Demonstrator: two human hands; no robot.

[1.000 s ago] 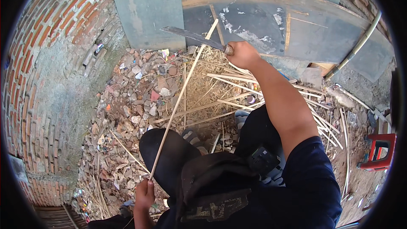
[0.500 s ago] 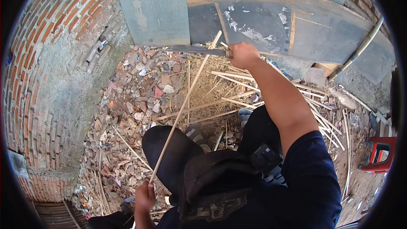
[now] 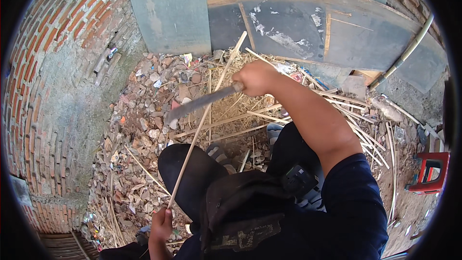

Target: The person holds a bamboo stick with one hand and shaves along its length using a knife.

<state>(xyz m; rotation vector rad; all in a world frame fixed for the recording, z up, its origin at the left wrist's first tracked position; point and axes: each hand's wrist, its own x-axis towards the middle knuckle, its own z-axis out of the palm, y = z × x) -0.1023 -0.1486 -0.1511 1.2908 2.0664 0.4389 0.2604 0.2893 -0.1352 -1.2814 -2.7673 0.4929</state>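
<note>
Steadying, it seems, a pale strip [image 3: 195, 138] with my clenched left hand [image 3: 161, 224], I grip a machete [image 3: 193, 106] by its handle in my right hand [image 3: 256, 77].

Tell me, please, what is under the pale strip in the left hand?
Under the strip, this view shows the left knee, rubble and pale shavings. Whatever the knee covers cannot be seen.

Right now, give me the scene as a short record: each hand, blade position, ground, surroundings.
Left hand: grips near end of stick
Right hand: grips knife by its handle
Blade: crosses stick in view, tip pointing left; contact unclear
Stick: slants away past left knee
Ground: rubble, shavings, loose strips
Left side: brick wall
Far side: boards
Right side: red stool
</note>
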